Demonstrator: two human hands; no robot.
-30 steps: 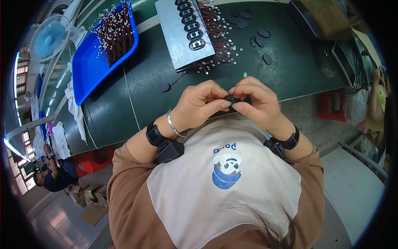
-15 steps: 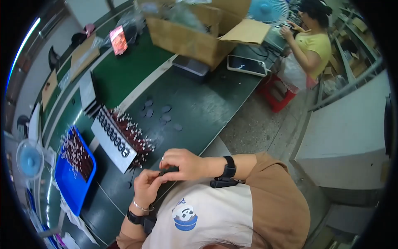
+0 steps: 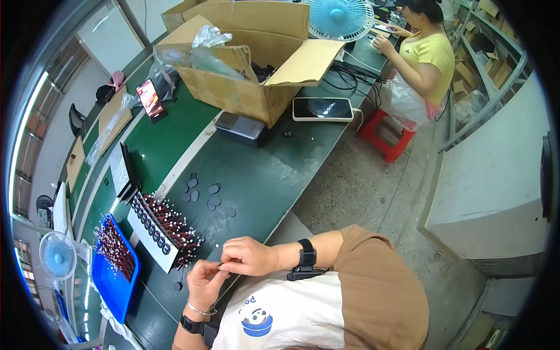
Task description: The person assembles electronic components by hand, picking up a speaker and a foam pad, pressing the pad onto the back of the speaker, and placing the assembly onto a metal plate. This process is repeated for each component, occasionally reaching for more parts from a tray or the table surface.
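The green table (image 3: 262,169) runs under everything here, and the pale plate (image 3: 150,240) on it serves as the landmark. Beyond the plate, up and to its right, stands the open cardboard box (image 3: 227,96). The blue tray (image 3: 111,286) lies just left of the plate, with a heap of wired white connectors (image 3: 116,251) in it. The plate's long axis slants from upper left down to lower right, so its near end points toward the person. A row of black oval parts (image 3: 150,223) follows that same axis, and red wires (image 3: 175,227) with white ends fan out along the plate's right side.

To the right of the plate's near end are the two hands. The left hand (image 3: 204,286) is nearer the plate; the right hand (image 3: 251,256) sits farther right. Both are narrow, fingers pinched together, and their fingertips meet at a small dark piece (image 3: 221,265), seemingly held by both. It lies right of the plate's near end, apart from it. Fingers cover most of it, so I cannot tell its long axis or which way it points.

Loose dark ovals (image 3: 214,188) lie right of the plate, past the wires; a single dark disc (image 3: 178,286) rests just below its near end.
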